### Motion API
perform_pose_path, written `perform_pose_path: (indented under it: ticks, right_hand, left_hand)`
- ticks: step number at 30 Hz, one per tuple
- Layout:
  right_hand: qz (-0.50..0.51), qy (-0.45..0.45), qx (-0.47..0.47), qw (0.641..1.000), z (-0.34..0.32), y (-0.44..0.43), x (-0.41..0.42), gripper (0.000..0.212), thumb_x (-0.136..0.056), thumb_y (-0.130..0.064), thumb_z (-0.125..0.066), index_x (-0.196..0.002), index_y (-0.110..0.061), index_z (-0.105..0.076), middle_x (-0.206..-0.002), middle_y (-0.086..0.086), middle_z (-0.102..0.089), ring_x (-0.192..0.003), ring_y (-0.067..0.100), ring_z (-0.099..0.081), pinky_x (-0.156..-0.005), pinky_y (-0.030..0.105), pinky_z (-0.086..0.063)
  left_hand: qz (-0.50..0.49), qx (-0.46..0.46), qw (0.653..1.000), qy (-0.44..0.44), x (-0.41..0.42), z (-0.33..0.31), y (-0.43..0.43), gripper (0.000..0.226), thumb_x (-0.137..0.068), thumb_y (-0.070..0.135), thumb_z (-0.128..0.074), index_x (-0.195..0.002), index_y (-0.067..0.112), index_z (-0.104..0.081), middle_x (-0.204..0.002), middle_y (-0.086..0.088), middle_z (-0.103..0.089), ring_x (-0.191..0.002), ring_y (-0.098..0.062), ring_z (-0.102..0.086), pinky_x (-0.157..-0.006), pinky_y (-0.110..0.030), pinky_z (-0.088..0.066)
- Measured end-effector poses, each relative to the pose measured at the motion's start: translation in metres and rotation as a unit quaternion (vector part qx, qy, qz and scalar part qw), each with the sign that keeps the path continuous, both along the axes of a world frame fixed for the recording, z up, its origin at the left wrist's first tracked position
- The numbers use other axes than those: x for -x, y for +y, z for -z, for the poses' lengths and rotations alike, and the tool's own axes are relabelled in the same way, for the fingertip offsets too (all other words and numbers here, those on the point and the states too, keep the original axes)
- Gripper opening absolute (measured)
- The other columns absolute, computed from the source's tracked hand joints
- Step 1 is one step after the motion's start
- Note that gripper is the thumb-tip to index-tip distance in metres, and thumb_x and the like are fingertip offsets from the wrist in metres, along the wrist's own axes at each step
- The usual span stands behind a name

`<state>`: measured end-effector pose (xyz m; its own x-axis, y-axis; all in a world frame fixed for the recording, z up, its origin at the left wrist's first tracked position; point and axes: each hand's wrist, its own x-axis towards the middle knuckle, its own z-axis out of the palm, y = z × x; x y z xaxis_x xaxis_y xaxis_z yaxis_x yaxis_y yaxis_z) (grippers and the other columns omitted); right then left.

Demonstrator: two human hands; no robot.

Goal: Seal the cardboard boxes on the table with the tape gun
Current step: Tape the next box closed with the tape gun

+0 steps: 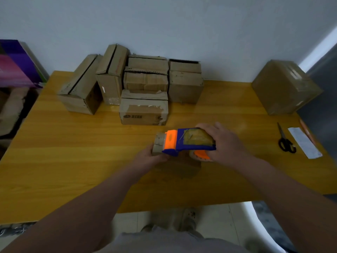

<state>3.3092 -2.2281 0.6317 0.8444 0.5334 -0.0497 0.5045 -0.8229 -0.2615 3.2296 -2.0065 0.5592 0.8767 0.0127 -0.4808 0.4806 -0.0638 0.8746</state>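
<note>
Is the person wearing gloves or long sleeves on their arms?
No. The left hand and right hand are bare, with no gloves, and no rings or watch show. The left forearm and right forearm are bare too; no sleeve shows.

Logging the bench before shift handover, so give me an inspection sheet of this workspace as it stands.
Surface: wooden table, boxes on it.
Job's things: tape gun on a small box; cluster of cardboard boxes at the back; taped box far right.
Clutter: scissors, paper strip, orange pen at right.
Hands: left hand holds the small box; right hand grips the tape gun.
Cables: nothing seen.
Surroundings: white wall, purple box at left.
</note>
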Motion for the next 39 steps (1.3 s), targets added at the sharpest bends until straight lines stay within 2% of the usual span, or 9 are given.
perform_pose_path:
  ticks: [4,6,15,20,22,26,31,36,39]
  right_hand:
    - [0.005,0.0,0.0,1.0,0.0,-0.001,0.0,0.07,-0.079,-0.027,-0.068,-0.14,-0.038,-0.034,-0.103,-0.002,-0.038,-0.093,0.02,-0.046,-0.076,0.033,-0.041]
    - [0.008,0.003,-0.005,1.0,0.001,-0.001,0.001,0.071,-0.079,-0.028,-0.068,-0.14,-0.04,-0.034,-0.103,-0.001,-0.038,-0.093,0.022,-0.047,-0.077,0.035,-0.044]
    - [0.017,-0.008,-0.026,0.999,-0.002,0.002,0.003,0.072,-0.078,-0.038,-0.062,-0.142,-0.048,-0.031,-0.097,-0.003,-0.037,-0.087,0.021,-0.046,-0.076,0.036,-0.043]
    - [-0.011,0.055,-0.038,0.998,-0.005,-0.019,0.006,0.077,-0.07,-0.062,-0.055,-0.141,-0.057,-0.024,-0.102,-0.003,-0.04,-0.09,0.021,-0.047,-0.076,0.036,-0.048]
    - [-0.017,0.051,-0.027,0.998,-0.003,-0.036,0.006,0.077,-0.071,-0.071,-0.059,-0.138,-0.06,-0.024,-0.106,-0.008,-0.042,-0.094,0.019,-0.049,-0.081,0.035,-0.048]
    - [0.05,0.07,0.025,0.996,0.0,-0.103,0.001,0.082,-0.076,-0.044,-0.072,-0.122,-0.078,-0.014,-0.099,-0.009,-0.045,-0.087,0.016,-0.051,-0.073,0.031,-0.044]
    - [0.073,0.052,0.117,0.989,0.009,-0.099,0.004,0.083,-0.082,-0.03,-0.071,-0.141,-0.058,-0.02,-0.101,-0.005,-0.041,-0.09,0.017,-0.047,-0.076,0.028,-0.04]
    - [0.085,0.066,0.123,0.987,0.007,-0.096,0.012,0.078,-0.086,-0.03,-0.066,-0.145,-0.05,-0.019,-0.104,-0.003,-0.038,-0.089,0.014,-0.039,-0.076,0.025,-0.031]
    - [0.091,0.098,0.115,0.984,0.007,-0.08,0.023,0.077,-0.089,-0.031,-0.06,-0.147,-0.048,-0.013,-0.113,0.002,-0.043,-0.09,0.012,-0.033,-0.079,0.024,-0.027]
  left_hand:
    - [0.108,-0.246,0.957,-0.112,-0.015,-0.003,0.002,0.107,-0.077,0.037,-0.077,-0.154,0.021,-0.004,-0.16,0.001,-0.012,-0.145,-0.021,-0.016,-0.115,-0.044,-0.027]
    - [0.156,-0.318,0.922,-0.155,-0.023,-0.007,0.003,0.104,-0.075,0.042,-0.076,-0.153,0.024,-0.01,-0.161,0.003,0.005,-0.147,-0.022,0.004,-0.118,-0.048,-0.015]
    - [0.198,-0.289,0.887,-0.3,-0.038,0.009,0.012,0.066,-0.072,0.059,-0.066,-0.129,0.029,-0.056,-0.148,0.004,-0.041,-0.14,-0.014,-0.03,-0.12,-0.043,-0.01]
    - [0.225,-0.369,0.866,-0.253,-0.042,0.015,0.015,0.088,-0.063,0.088,-0.049,-0.135,0.038,-0.048,-0.152,0.012,-0.034,-0.146,-0.021,-0.019,-0.118,-0.054,-0.012]
    - [0.237,-0.392,0.864,-0.21,-0.041,0.008,0.014,0.084,-0.072,0.075,-0.057,-0.144,0.038,-0.036,-0.156,0.013,-0.023,-0.148,-0.024,-0.005,-0.117,-0.055,-0.014]
    - [0.247,-0.415,0.859,-0.169,-0.038,-0.003,0.012,0.085,-0.075,0.067,-0.058,-0.148,0.04,-0.024,-0.158,0.015,-0.014,-0.147,-0.022,0.006,-0.114,-0.053,-0.02]
    - [0.276,-0.433,0.845,-0.151,-0.038,-0.009,0.011,0.093,-0.067,0.075,-0.044,-0.149,0.04,-0.018,-0.159,0.015,-0.007,-0.147,-0.021,0.011,-0.114,-0.054,-0.019]
    - [0.321,-0.549,0.753,-0.171,-0.034,-0.008,0.008,0.112,-0.055,0.091,0.014,-0.151,0.034,0.008,-0.152,0.011,0.025,-0.14,-0.019,0.025,-0.115,-0.054,0.004]
    - [0.306,-0.602,0.719,-0.161,-0.028,-0.007,-0.001,0.109,-0.052,0.084,0.025,-0.142,0.022,0.026,-0.145,0.003,0.034,-0.134,-0.014,0.031,-0.114,-0.053,0.012]
